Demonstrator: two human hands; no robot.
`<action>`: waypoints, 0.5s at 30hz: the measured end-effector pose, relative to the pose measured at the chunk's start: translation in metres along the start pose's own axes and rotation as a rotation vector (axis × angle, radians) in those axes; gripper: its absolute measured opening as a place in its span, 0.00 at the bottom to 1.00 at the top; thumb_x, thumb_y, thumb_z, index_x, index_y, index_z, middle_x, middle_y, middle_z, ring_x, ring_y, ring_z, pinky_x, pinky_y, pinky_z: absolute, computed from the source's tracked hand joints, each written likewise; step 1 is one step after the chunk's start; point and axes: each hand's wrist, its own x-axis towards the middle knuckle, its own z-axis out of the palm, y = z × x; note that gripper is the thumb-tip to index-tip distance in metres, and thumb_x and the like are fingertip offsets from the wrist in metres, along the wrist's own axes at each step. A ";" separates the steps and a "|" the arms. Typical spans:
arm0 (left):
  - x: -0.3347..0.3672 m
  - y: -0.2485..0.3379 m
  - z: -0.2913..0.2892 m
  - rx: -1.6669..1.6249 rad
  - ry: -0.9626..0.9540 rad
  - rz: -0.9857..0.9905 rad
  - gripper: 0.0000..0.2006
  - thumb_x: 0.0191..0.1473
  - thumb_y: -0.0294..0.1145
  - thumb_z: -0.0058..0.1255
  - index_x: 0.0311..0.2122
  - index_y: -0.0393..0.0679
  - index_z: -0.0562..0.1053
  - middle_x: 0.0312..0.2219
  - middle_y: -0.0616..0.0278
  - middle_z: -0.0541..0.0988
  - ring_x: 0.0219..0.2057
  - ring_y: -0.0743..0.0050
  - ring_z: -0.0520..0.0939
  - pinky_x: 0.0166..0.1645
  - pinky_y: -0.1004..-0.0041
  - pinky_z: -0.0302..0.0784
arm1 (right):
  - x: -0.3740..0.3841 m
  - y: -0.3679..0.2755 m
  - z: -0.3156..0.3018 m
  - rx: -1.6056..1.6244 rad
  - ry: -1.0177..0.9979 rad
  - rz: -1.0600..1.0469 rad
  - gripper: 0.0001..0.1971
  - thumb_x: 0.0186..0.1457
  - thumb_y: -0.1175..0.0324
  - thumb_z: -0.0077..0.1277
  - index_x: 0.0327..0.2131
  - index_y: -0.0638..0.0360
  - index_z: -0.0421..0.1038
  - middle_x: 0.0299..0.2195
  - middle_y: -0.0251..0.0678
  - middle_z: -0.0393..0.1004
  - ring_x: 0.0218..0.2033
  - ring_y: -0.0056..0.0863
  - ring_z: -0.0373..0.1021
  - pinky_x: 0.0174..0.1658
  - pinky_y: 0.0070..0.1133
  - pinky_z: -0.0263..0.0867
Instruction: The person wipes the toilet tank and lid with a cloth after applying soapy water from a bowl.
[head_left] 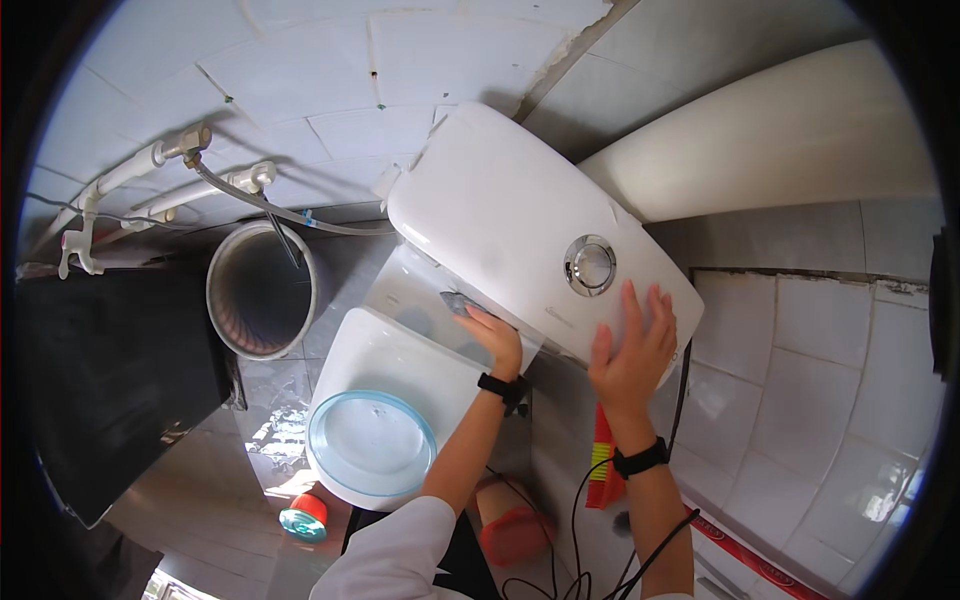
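A white toilet cistern (500, 210) with a round chrome flush button (590, 266) stands in the middle, against the tiled wall. My right hand (638, 350) lies open on its right front corner, fingers spread, with nothing held. Lower on the cistern's front side, my left hand (490, 335) presses a crumpled grey cloth (460, 302) against the surface; part of the cloth is hidden by the fingers. Below it is the closed white toilet lid (440, 375), on which sits a blue-rimmed round basin (375, 440).
To the left are a grey bin (230, 345), a white tap (78, 250) with pipes, and a dark panel (120, 370). A thick pale pipe (760, 140) crosses the upper right. Black cables (575, 510) hang near my right forearm. A red and teal tub (305, 518) stands at lower left.
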 end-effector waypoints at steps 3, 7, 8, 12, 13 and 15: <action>0.042 -0.062 -0.022 0.025 -0.008 -0.191 0.25 0.59 0.39 0.29 0.51 0.23 0.50 0.50 0.33 0.57 0.49 0.48 0.62 0.54 0.67 0.55 | 0.001 -0.012 0.002 0.054 0.003 -0.005 0.25 0.49 0.54 0.41 0.50 0.51 0.61 0.49 0.47 0.58 0.50 0.50 0.55 0.51 0.41 0.51; 0.050 -0.065 -0.020 -0.053 0.103 -0.355 0.23 0.60 0.41 0.27 0.50 0.30 0.52 0.48 0.43 0.59 0.47 0.56 0.64 0.52 0.67 0.59 | 0.004 -0.016 0.004 0.072 0.001 -0.011 0.25 0.49 0.54 0.41 0.51 0.51 0.61 0.50 0.46 0.57 0.51 0.50 0.54 0.51 0.42 0.51; 0.041 -0.058 -0.015 -0.062 0.093 -0.251 0.21 0.60 0.42 0.27 0.49 0.34 0.53 0.46 0.50 0.62 0.45 0.63 0.66 0.50 0.68 0.61 | 0.002 -0.013 0.005 0.049 -0.016 0.000 0.25 0.49 0.54 0.41 0.51 0.51 0.61 0.50 0.46 0.57 0.51 0.50 0.54 0.51 0.43 0.50; 0.006 0.072 0.019 -0.152 0.071 -0.101 0.24 0.59 0.38 0.29 0.50 0.23 0.51 0.47 0.36 0.59 0.48 0.55 0.62 0.54 0.68 0.53 | -0.003 0.008 0.002 -0.012 -0.019 0.008 0.25 0.49 0.54 0.41 0.51 0.50 0.60 0.50 0.46 0.57 0.51 0.50 0.54 0.51 0.43 0.50; 0.016 0.102 0.016 -0.148 0.081 -0.078 0.24 0.59 0.38 0.29 0.50 0.23 0.51 0.47 0.36 0.59 0.48 0.55 0.62 0.54 0.68 0.53 | -0.003 0.003 0.002 -0.003 -0.019 0.009 0.25 0.49 0.54 0.41 0.51 0.50 0.60 0.50 0.46 0.57 0.52 0.49 0.54 0.51 0.43 0.50; 0.038 0.149 0.011 -0.076 0.046 0.205 0.23 0.59 0.37 0.30 0.48 0.24 0.52 0.44 0.39 0.61 0.44 0.57 0.64 0.52 0.69 0.55 | -0.001 -0.006 0.002 0.018 -0.016 0.008 0.26 0.49 0.54 0.41 0.51 0.50 0.60 0.50 0.46 0.57 0.52 0.49 0.53 0.51 0.43 0.50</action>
